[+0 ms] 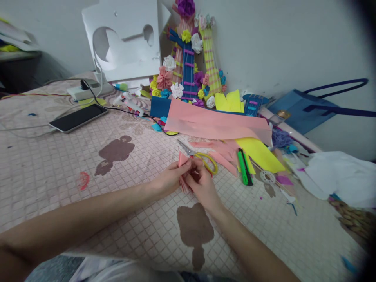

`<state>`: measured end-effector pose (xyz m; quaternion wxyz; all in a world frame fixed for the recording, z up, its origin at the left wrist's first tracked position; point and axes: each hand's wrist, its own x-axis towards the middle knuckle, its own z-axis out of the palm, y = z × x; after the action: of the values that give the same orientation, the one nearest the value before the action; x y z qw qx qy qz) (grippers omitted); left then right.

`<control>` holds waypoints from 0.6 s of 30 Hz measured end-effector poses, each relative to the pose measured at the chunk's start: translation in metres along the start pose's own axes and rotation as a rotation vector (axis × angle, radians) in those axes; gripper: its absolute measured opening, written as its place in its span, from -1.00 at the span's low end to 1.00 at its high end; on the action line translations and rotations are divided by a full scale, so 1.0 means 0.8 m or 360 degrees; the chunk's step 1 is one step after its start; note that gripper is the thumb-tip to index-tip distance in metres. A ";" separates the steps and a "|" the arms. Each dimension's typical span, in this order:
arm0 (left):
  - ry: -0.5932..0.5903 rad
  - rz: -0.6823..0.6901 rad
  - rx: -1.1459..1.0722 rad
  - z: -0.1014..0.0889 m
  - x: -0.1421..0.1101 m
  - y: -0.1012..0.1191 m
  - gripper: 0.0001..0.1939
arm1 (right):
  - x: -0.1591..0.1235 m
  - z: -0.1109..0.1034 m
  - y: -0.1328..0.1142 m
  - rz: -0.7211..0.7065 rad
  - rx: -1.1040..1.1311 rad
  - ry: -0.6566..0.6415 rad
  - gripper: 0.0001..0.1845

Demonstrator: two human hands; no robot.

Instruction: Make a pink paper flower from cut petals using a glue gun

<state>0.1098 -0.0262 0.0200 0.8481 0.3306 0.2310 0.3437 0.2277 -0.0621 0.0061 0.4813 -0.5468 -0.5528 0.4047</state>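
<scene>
A folded piece of pink paper (182,159) is pinched in my left hand (172,176), its pointed top rising above the fingers and its lower folds showing beneath. My right hand (204,182) meets it from the other side, fingertips closed together on the same pink paper; the fingers partly hide where they grip. Just beyond both hands lie scissors (209,158) with yellow handles, blades pointing to the far left. Pink paper strips (223,150) lie behind the scissors, and a green box cutter (244,167) rests to their right.
A large pink sheet (217,121) and a yellow sheet (261,152) lie farther back. Paper-flower decorations (189,74) lean on the wall. At the left are a phone (79,117), a hot glue gun (131,103) with a cord, and a power strip (89,90). A blue bag (305,107) stands at right.
</scene>
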 end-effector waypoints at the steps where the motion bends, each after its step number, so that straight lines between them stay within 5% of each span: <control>1: 0.0001 0.0029 0.0029 0.000 -0.001 0.001 -0.68 | 0.000 -0.001 0.000 -0.0064 -0.0051 -0.0020 -0.70; 11: -0.0069 0.0097 0.0226 -0.008 0.002 0.001 -0.68 | 0.002 -0.002 -0.007 0.0100 0.0295 -0.0277 -0.66; 18: -0.0051 0.0194 0.0259 -0.008 0.003 -0.008 -0.65 | -0.001 -0.002 -0.001 0.0109 0.0384 -0.0092 -0.76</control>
<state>0.1101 -0.0253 0.0106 0.7995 0.4172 0.2240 0.3695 0.2290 -0.0627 0.0072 0.5134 -0.4917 -0.4947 0.5000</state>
